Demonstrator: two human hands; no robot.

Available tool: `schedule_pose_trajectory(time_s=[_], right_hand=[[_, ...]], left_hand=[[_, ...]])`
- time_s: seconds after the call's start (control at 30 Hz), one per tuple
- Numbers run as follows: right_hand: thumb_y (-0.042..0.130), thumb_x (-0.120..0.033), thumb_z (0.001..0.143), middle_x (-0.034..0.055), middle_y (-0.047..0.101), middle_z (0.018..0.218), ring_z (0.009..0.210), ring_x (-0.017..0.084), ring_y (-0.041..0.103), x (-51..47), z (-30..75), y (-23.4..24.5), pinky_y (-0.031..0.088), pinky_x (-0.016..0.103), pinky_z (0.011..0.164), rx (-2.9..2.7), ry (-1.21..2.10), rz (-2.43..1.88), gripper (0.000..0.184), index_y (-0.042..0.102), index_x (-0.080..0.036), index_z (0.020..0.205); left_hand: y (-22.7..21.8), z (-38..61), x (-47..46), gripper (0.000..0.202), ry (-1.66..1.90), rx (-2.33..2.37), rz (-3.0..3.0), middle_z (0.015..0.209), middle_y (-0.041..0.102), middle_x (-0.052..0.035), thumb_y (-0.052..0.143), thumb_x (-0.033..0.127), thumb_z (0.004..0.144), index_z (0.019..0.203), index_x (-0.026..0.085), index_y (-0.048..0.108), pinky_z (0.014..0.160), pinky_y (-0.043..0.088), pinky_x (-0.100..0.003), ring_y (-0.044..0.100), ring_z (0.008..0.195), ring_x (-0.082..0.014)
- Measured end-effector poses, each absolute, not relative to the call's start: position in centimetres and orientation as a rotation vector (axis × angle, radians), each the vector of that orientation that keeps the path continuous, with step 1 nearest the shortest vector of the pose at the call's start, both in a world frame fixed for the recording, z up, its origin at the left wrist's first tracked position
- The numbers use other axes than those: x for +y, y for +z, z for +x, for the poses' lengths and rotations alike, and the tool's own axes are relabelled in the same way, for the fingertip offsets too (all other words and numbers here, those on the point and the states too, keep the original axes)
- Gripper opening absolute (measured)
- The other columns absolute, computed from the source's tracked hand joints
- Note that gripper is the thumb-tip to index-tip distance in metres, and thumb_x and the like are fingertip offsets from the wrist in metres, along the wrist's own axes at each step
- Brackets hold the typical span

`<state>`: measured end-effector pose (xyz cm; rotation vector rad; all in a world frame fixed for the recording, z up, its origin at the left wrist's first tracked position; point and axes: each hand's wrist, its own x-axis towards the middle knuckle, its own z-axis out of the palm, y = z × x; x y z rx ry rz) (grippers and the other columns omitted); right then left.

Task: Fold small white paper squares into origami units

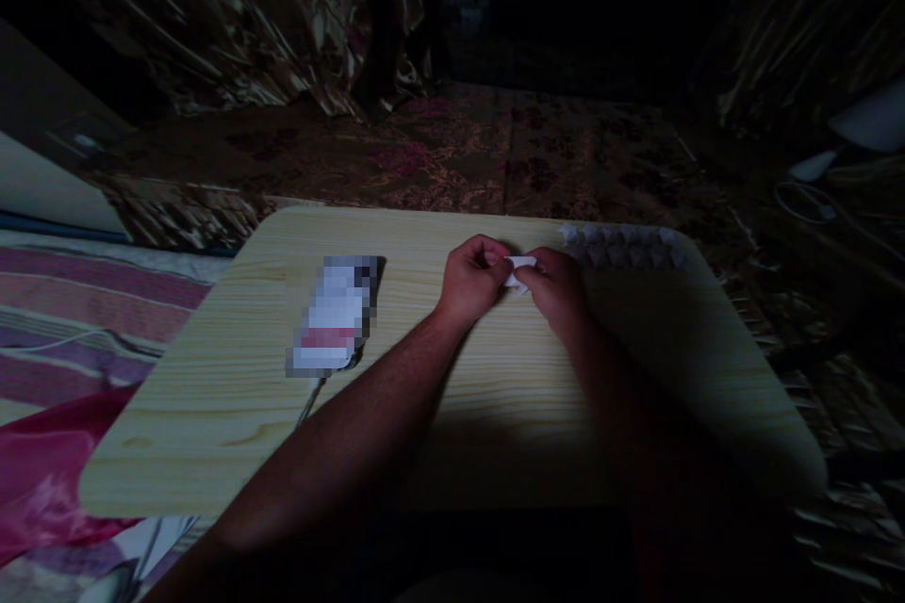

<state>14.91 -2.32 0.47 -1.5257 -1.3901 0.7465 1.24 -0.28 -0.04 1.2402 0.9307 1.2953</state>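
Note:
A small piece of white folded paper is pinched between my two hands, over the far middle of the wooden table. My left hand grips its left side between thumb and fingers. On its right side, my right hand presses with the thumb. The paper's exact folded shape is partly covered by the fingers. Just beyond my right hand, several small pale folded paper pieces stand in two rows near the table's far right corner.
The light wooden table has rounded corners. At its left lies a blurred-out phone with a cable running toward me. A striped bed cover is at the left, a patterned cloth-covered ledge beyond, and a white lamp at the right.

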Motion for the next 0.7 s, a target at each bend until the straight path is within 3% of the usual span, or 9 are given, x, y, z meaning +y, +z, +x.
schedule_pose_trajectory(time_s=[0.23,0.4,0.53,0.7], right_hand=[[0.068,-0.038,0.067,-0.0019,0.064,0.066,0.063,0.016,0.060,-2.18,14.79,0.67,0.048,0.027,0.058,-1.180,1.071,-1.324,0.024,0.065,-0.019,0.081],[0.070,-0.028,0.064,-0.0026,0.067,0.072,0.067,0.015,0.061,-2.26,14.93,0.74,0.050,0.027,0.061,-1.152,1.196,-1.175,0.024,0.063,-0.019,0.086],[0.068,-0.023,0.064,-0.0023,0.067,0.070,0.063,0.014,0.060,-2.27,14.82,0.56,0.048,0.026,0.059,-1.186,1.168,-1.168,0.025,0.064,-0.018,0.088],[0.067,-0.032,0.073,-0.0034,0.063,0.060,0.054,0.013,0.057,-2.06,15.06,0.18,0.046,0.026,0.057,-1.207,0.971,-1.296,0.021,0.066,-0.017,0.089]], left_hand=[[-0.24,1.22,0.09,0.016,1.343,0.931,1.176,0.059,0.056,0.0044,0.071,0.017,0.065,0.076,0.016,0.060,0.049,0.037,-0.021,0.048,0.050,-0.0078],[-0.33,1.23,0.38,0.021,1.406,0.940,1.070,0.062,0.056,0.0053,0.068,0.015,0.064,0.084,0.017,0.061,0.048,0.037,-0.020,0.048,0.049,-0.0077],[-0.29,1.27,0.36,0.024,1.412,0.938,1.106,0.066,0.058,0.0032,0.064,0.016,0.068,0.091,0.016,0.067,0.049,0.037,-0.021,0.048,0.051,-0.0075],[-0.39,1.35,0.17,0.016,1.322,0.928,1.167,0.060,0.056,0.0030,0.063,0.016,0.068,0.084,0.015,0.066,0.046,0.033,-0.021,0.045,0.048,-0.0077]])
